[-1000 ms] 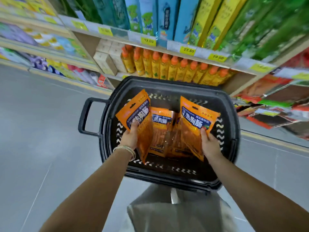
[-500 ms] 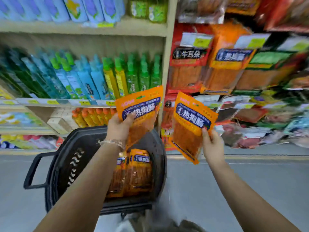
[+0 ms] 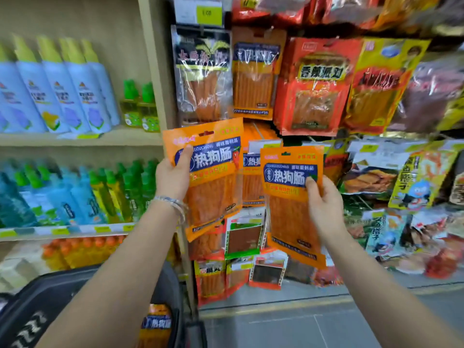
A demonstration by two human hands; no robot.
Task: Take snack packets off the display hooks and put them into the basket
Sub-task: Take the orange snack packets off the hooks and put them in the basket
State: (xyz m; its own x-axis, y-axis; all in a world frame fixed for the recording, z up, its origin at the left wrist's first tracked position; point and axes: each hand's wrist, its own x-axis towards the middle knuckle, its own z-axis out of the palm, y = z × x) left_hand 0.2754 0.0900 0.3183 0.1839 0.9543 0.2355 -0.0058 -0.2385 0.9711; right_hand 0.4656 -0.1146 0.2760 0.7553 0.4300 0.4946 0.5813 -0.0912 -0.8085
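Up out of the basket (image 3: 42, 300) since 1.0 s ago, my left hand (image 3: 172, 178) pinches one orange packet (image 3: 216, 182), my right hand (image 3: 325, 208) a second packet (image 3: 288, 197), before the hanging display (image 3: 313, 86).

Shop aisle, hanging snack packets (image 3: 253, 76), shelved bottles (image 3: 57, 96), price tags (image 3: 60, 231)
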